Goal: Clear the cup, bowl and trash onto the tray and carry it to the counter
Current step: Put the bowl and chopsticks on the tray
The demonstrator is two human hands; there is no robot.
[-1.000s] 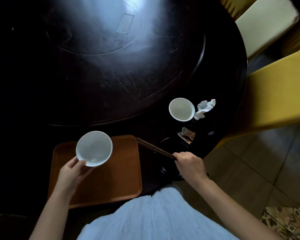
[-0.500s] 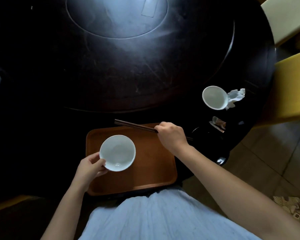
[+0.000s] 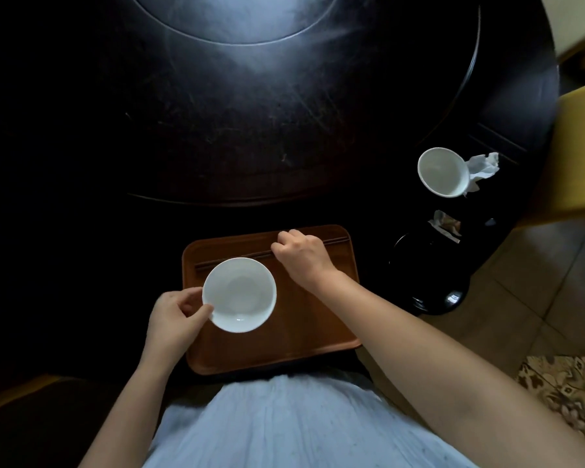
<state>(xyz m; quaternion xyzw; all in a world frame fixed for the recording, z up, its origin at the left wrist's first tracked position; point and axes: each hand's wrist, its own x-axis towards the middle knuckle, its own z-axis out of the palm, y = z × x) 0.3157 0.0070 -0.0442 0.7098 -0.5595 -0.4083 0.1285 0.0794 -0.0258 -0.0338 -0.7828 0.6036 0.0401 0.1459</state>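
Observation:
A brown tray (image 3: 304, 332) lies at the near edge of the dark round table (image 3: 250, 130). My left hand (image 3: 174, 320) pinches the rim of a white bowl (image 3: 239, 294) over the tray's left half. My right hand (image 3: 301, 255) is closed on dark chopsticks (image 3: 230, 260), which lie across the tray's far side. A white cup (image 3: 443, 172) stands at the right of the table, with a crumpled white tissue (image 3: 483, 168) touching it. A small wrapper (image 3: 446, 224) lies nearer, beside a dark saucer (image 3: 416, 248).
A yellow chair (image 3: 578, 153) stands at the table's right edge. A raised round turntable (image 3: 237, 18) fills the table's middle. Tiled floor (image 3: 537, 298) and a patterned mat (image 3: 568, 390) lie at the lower right.
My right hand has carried the chopsticks from the table's right side leftward onto the tray's far edge. My left hand keeps hold of the bowl, now lower over the tray.

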